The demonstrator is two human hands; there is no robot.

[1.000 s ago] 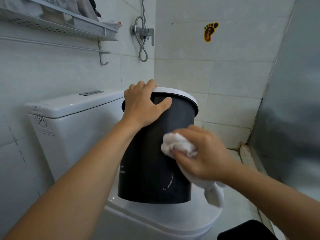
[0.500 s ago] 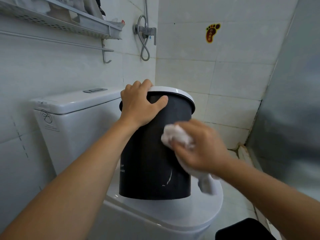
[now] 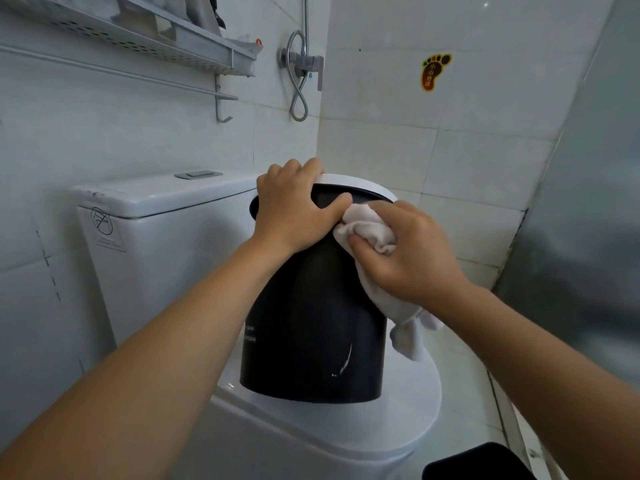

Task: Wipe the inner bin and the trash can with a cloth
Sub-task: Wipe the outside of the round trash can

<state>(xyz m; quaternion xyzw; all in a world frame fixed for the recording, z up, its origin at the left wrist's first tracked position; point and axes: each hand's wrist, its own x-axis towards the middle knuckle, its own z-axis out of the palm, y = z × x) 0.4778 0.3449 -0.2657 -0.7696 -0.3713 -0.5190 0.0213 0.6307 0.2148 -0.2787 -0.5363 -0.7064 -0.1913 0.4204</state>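
A black trash can with a white rim stands upright on the closed toilet lid. My left hand grips its top edge, fingers curled over the rim and thumb lying across the front. My right hand holds a bunched white cloth and presses it against the can's upper side, just below the rim and touching my left thumb. A tail of the cloth hangs down on the can's right side. The inside of the can is hidden.
The toilet tank stands just left of the can, against the tiled wall. A metal shelf and a towel bar hang above it. A shower valve sits in the corner. A dark object lies low at the right.
My right hand has slid the cloth up the can's side, from the middle to just under the rim. My left hand has kept its hold on the rim.
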